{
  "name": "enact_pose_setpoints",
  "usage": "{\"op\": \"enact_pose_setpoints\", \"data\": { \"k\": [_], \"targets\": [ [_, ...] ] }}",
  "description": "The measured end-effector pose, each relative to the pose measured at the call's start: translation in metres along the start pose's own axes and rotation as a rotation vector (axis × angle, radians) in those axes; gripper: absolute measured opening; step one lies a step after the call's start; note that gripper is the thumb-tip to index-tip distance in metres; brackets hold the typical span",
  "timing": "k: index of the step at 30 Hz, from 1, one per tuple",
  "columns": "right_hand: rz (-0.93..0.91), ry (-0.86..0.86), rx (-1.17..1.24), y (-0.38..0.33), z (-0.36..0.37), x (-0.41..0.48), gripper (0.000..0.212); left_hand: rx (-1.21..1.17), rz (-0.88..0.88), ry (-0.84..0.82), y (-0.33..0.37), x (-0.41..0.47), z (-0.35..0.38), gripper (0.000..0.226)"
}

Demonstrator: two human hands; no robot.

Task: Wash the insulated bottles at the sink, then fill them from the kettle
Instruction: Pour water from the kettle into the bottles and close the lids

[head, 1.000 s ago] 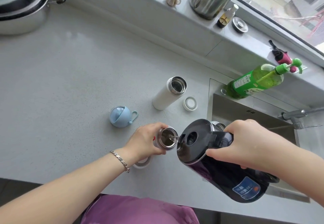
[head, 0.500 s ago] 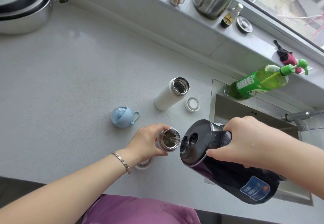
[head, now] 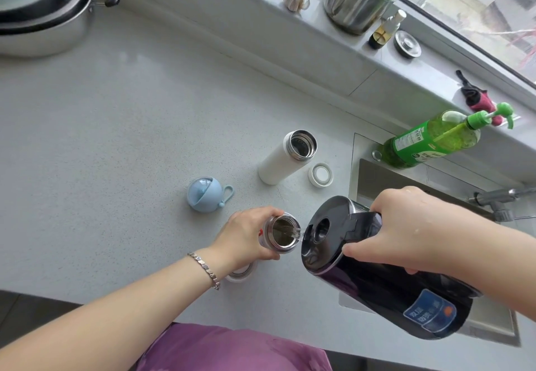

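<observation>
Bare counter (head: pixel 101 138) stretches wide at left. The left hand (head: pixel 246 237) wraps an open steel bottle (head: pixel 282 232) near the counter's front edge; the right hand (head: pixel 406 225) grips the tilted kettle (head: pixel 377 277), pouring, beside the sink (head: pixel 406 179).

Right hand (head: pixel 412 225) tips kettle (head: pixel 377 277) (water streaming) into left-held bottle (head: pixel 282 232).
</observation>
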State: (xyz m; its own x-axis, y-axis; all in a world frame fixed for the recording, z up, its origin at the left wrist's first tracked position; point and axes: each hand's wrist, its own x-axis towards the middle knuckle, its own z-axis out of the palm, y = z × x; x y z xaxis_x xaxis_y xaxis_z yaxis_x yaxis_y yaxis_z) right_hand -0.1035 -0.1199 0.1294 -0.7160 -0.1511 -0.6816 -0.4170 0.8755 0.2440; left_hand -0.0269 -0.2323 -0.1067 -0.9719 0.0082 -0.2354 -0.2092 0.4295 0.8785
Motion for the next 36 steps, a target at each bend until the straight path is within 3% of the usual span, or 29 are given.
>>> {"op": "enact_pose_setpoints", "data": {
  "k": [36],
  "targets": [
    [-0.056,0.030,-0.034,-0.014,-0.008,0.009,0.033,0.072,0.000,0.000,-0.001,0.001,0.002,0.072]
  ]
}}
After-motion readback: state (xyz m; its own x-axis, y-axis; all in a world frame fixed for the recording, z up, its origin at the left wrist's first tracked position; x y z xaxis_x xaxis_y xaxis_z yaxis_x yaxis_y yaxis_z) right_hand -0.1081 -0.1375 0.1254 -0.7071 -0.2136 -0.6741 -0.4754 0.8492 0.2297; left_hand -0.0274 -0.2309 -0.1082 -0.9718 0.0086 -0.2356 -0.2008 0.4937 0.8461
